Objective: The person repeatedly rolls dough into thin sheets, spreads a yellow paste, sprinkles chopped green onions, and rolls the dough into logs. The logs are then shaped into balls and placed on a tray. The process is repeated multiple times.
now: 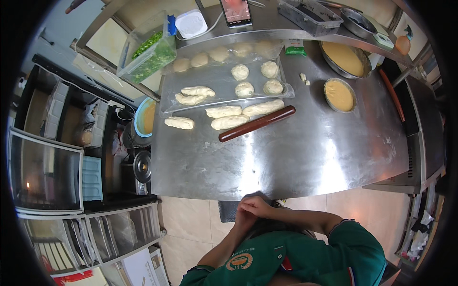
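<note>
Both hands (257,207) together near the table (291,157)

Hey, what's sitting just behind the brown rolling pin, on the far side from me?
Three long, pale dough pieces lie just beyond the rolling pin. The pin covers the strip of steel table directly under it, so that can't be seen.

The left hand (244,217) is partly hidden from me beneath the right hand (258,206), so I can't tell how its fingers lie. Plastic film (273,53) blurs the back dough balls (219,54). The phone (236,14) runs off my upper edge; the green shirt's emblem (239,261) is too small to read.
</note>
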A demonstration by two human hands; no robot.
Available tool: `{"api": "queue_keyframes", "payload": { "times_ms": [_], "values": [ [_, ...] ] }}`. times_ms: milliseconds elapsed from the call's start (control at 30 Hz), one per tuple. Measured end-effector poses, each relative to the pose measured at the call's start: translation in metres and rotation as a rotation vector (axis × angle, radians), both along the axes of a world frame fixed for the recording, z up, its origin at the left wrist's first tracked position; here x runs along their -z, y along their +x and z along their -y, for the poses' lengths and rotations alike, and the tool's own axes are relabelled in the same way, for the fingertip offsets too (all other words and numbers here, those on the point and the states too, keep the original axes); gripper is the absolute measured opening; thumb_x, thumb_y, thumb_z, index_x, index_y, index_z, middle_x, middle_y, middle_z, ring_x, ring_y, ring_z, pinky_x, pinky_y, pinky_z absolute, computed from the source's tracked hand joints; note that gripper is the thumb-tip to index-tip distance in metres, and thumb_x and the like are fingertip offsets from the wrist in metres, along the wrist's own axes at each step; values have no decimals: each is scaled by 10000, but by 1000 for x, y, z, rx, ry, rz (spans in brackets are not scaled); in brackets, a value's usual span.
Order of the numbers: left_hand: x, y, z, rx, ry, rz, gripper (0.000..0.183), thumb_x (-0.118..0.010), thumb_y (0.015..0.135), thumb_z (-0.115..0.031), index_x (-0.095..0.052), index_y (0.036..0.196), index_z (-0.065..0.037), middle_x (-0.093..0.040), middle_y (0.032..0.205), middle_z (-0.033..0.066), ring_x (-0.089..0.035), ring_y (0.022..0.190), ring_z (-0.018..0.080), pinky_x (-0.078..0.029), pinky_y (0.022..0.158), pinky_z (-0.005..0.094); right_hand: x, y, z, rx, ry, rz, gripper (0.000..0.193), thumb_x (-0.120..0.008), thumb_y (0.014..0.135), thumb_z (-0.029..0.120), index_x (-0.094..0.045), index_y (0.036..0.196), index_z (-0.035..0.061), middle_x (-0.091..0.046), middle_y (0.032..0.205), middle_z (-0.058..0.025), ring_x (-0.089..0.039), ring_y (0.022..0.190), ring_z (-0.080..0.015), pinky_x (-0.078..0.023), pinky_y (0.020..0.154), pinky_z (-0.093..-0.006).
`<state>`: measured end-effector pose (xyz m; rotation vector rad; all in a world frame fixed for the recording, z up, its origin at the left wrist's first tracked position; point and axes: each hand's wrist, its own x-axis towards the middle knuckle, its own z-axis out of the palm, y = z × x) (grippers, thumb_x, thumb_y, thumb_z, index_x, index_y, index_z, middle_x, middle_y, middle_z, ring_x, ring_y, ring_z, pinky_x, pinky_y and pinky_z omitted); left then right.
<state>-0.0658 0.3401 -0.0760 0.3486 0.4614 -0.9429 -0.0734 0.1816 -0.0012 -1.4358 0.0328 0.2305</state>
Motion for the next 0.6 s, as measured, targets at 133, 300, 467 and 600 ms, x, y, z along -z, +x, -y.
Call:
{"api": "queue_keyframes", "payload": {
  "times_ms": [133,300,467,600],
  "values": [
    [-55,30,9,169,227,1,242,-503,1042,-216,-615,1133,-22,-671,1115,100,-651,1058,210,-527,979,375,-10,14,31,170,-252,361,151,-646,946,75,-729,1059,18,-698,1141,-135,-661,1071,-289,-532,918,-373],
    [-188,200,41,-44,312,535,241,-528,1065,-252,-599,934,-61,-644,882,59,-615,861,173,-497,777,314,7,36,108,607,-833,399,231,-703,882,85,-724,1112,75,-664,1211,-158,-643,1078,-350,-519,907,-425],
    [-375,424,101,-689,809,1905,378,-553,1059,-309,-586,788,-47,-584,771,12,-469,740,97,-367,656,278,9,39,143,720,-595,-79,144,-673,920,91,-715,1031,10,-687,983,-186,-686,885,-352,-553,761,-418],
    [-407,525,126,-357,1994,2227,588,-469,1019,-583,-691,1314,-125,-478,1551,125,-411,1441,306,-189,1185,628,-14,48,148,712,-759,42,130,-658,923,76,-705,1016,-3,-681,947,-191,-676,870,-359,-547,778,-430]
  ]
}}
